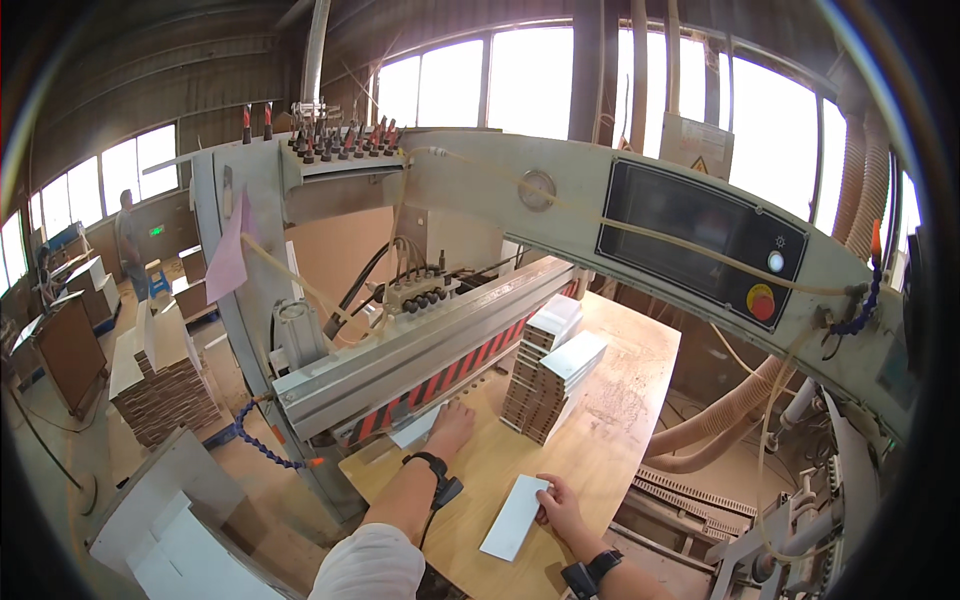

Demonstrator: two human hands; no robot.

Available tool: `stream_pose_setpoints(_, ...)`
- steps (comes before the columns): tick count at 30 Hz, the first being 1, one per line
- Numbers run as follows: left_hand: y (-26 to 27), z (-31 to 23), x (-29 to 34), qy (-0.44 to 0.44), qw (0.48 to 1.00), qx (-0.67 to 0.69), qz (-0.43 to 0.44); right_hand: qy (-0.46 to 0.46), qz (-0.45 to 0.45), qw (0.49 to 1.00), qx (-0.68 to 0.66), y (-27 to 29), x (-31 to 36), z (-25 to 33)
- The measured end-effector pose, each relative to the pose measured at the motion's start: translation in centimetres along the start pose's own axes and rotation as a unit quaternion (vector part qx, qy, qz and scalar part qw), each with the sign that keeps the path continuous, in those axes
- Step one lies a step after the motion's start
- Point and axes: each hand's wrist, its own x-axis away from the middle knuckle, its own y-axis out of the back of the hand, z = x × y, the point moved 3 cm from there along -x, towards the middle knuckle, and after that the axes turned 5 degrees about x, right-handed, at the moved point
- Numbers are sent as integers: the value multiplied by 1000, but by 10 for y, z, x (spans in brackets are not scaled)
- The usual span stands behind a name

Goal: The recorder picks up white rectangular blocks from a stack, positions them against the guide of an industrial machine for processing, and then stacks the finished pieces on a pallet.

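Pink sheet point(228, 262), blue stool point(157, 278), bright windows point(530, 82)

Washed-out windows point(530, 80) glare behind (fisheye edges bend into black).

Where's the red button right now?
In the head view, the red button is at right, in the lower right corner of the black control panel, below the white button.

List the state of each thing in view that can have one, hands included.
Left hand: on left panel, grip unclear
Left panel: partly covered by left hand
Right hand: gripping right panel near its upper end
Right panel: held, table contact unclear
Panel stacks: standing on table
Screen: dark
White button: bright, apparently lit
Red button: pressed or not, unclear
Pink sheet: hanging
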Motion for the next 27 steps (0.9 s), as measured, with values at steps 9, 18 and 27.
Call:
stream_pose_setpoints(9,26,-1,27,-181,977,91,72,-1,1,996,-84,6,-7,-7)
stream_pose_setpoints(18,39,-9,91,12,972,232,43,-27,6,963,-268,-14,-62,2)
stream_pose_setpoints(27,128,-71,314,111,935,338,-10,-33,-35,993,-107,-136,-213,-10)
